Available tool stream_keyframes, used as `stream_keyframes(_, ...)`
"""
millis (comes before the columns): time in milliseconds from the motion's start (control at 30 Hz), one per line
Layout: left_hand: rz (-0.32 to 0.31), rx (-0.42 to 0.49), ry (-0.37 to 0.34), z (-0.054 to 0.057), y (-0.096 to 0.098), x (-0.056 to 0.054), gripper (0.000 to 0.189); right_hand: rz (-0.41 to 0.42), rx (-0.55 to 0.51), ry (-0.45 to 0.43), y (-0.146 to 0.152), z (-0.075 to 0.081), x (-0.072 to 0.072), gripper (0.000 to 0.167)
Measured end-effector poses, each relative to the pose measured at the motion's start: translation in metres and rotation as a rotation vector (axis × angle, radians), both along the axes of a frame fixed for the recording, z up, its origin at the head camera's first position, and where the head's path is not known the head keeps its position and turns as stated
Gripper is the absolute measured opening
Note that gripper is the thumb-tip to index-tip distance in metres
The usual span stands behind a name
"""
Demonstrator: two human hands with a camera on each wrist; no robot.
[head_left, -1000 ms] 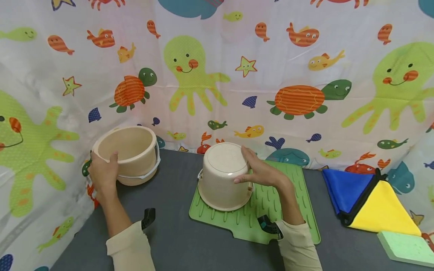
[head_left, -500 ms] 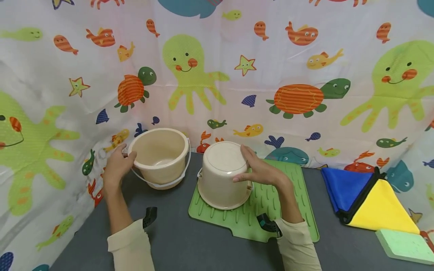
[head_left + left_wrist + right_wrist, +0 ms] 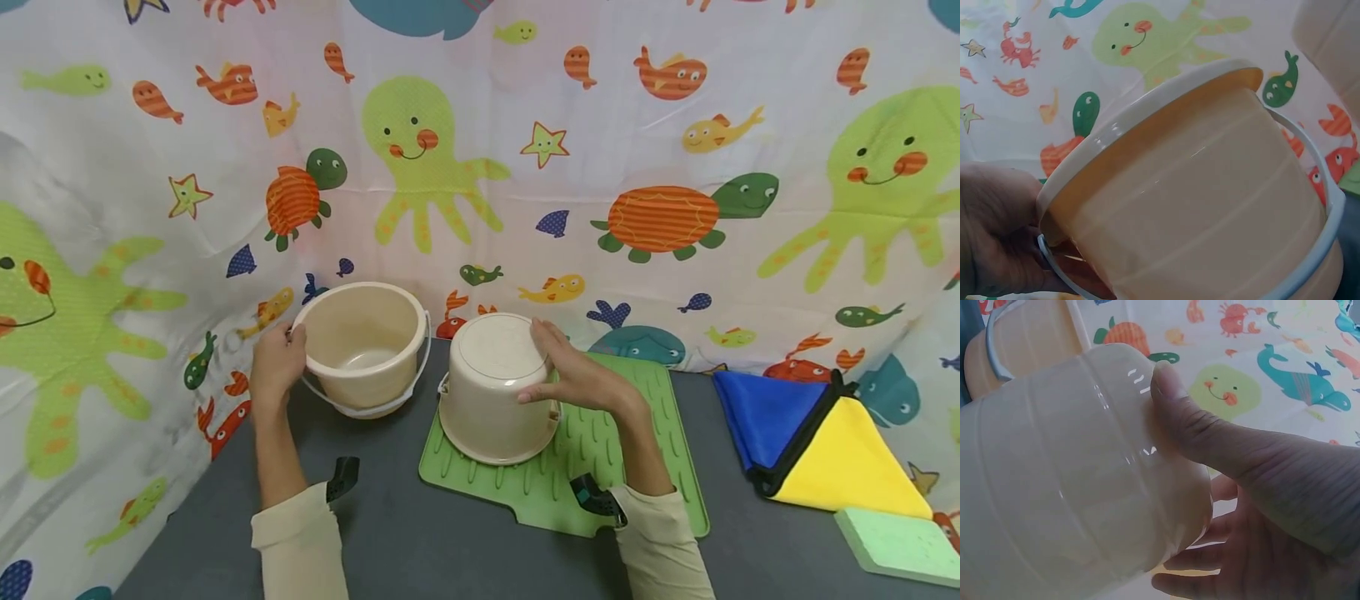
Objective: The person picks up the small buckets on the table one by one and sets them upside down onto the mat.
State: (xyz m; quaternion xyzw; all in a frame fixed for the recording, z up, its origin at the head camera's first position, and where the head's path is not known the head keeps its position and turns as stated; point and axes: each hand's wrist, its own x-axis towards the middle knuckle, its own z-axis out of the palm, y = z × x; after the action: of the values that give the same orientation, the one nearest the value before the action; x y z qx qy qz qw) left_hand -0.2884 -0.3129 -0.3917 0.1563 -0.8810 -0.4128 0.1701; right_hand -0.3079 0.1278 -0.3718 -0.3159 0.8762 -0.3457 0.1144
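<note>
My left hand (image 3: 276, 367) grips the left rim of an upright beige bucket (image 3: 367, 383), thumb at the lip and fingers behind. Its pale handle (image 3: 1300, 265) hangs down over the front. To its right, a second beige bucket (image 3: 491, 400) stands upside down on a green ridged drying mat (image 3: 622, 475), base upward. My right hand (image 3: 581, 375) holds this one near its base; in the right wrist view the thumb (image 3: 1169, 387) lies against the wall while the other fingers reach round the far side. A small gap separates the two buckets.
A folded blue and yellow cloth (image 3: 840, 458) with black edging lies right of the mat, a light green sponge block (image 3: 900, 546) by its near corner. A sea-animal curtain (image 3: 480, 108) borders the dark grey table (image 3: 420, 550) behind and at the left.
My left hand has brought the upright bucket rightward from the left side, close to the upside-down one. The right hand and its bucket have stayed in place.
</note>
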Motion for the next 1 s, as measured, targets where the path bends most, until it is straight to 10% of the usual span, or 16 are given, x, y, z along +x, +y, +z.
stream_keyframes(500,-0.047,0.077,0.049,0.008,0.007,0.004,0.052,-0.077,-0.079,0.081,-0.008,0.0,0.0,0.098)
stream_keyframes(800,-0.065,0.03,0.335,0.059,0.03,0.047,0.049,-0.149,-0.349,0.319,-0.05,0.025,0.027,0.066)
stream_keyframes(1000,-0.16,-0.039,0.629,0.082,0.048,0.071,0.039,-0.054,-0.554,0.249,-0.078,0.043,0.039,0.057)
